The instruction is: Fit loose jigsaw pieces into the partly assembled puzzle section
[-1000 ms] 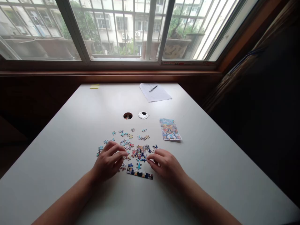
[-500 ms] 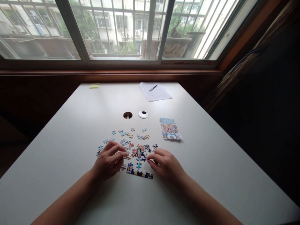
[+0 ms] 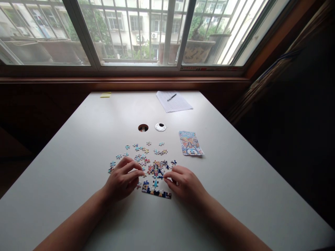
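Loose jigsaw puzzle pieces (image 3: pixel 140 157) lie scattered on the white table. My left hand (image 3: pixel 123 178) hovers at their near left side, fingers loosely curled and apart, with nothing visible in them. In the middle is a joined puzzle section (image 3: pixel 156 169) with a dark blue and orange picture. The thumb and index finger of my right hand (image 3: pixel 184 182) pinch at its lower right edge, on a small blue puzzle piece (image 3: pixel 161 177). Closer to me lies a joined bottom strip (image 3: pixel 157 193), dark with yellow patches. A light-blue piece (image 3: pixel 156 183) sits just above that strip.
A printed picture sheet (image 3: pixel 191 143) lies right of the pieces. Beyond are a cable hole (image 3: pixel 143 128) and a silver grommet (image 3: pixel 160 127). Paper sheets (image 3: pixel 175 104) with a pen (image 3: pixel 171 97) and a yellow sticky note (image 3: pixel 105 94) lie near the window.
Both hands keep nearly the same pose and place. The whole view has shifted very slightly; no piece has visibly moved.
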Tool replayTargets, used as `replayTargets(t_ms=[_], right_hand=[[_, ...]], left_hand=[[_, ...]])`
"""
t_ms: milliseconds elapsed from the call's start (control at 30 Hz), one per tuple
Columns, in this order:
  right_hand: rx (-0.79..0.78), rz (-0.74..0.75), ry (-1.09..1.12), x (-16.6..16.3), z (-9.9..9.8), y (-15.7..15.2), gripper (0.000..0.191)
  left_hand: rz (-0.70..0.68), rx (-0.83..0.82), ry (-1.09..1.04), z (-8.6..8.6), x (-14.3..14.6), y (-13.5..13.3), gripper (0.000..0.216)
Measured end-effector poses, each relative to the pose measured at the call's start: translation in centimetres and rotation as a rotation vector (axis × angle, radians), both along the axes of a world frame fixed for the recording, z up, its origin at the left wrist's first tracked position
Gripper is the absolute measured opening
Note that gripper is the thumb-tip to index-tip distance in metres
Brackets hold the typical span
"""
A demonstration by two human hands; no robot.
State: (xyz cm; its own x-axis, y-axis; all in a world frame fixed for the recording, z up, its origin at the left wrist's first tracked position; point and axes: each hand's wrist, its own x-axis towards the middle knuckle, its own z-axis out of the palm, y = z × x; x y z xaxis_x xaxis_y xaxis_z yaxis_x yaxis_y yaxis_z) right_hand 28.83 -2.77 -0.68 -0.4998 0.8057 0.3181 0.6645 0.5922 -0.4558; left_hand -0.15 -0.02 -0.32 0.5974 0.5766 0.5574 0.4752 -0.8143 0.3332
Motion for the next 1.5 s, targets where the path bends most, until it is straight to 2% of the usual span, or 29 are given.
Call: replayTargets(t_ms=[167,367,967,1500], right_hand=[[0.041,0.074,0.022,-0.5,-0.3,0.1,0.012],[0.099,0.144,-0.051,-1.3,-0.2,-0.2,0.019],[0.063,0.094,-0.095,-1.2,-0.5,-0.2,0.011],[0.071,0.072,-0.104,-1.4,-0.4,-0.2,0.017]], left_hand=[[-0.122,-0.033,0.056,0.3,0.2,-0.5,0.032],[-0.226,-0.063,0.154,0.6,0.6,-1.1,0.043],[-0.241,-0.084,0.243,0.6,0.9,-1.2,0.043],[-0.264,-0.092,0.234,0.6,0.9,-1.3,0.043]])
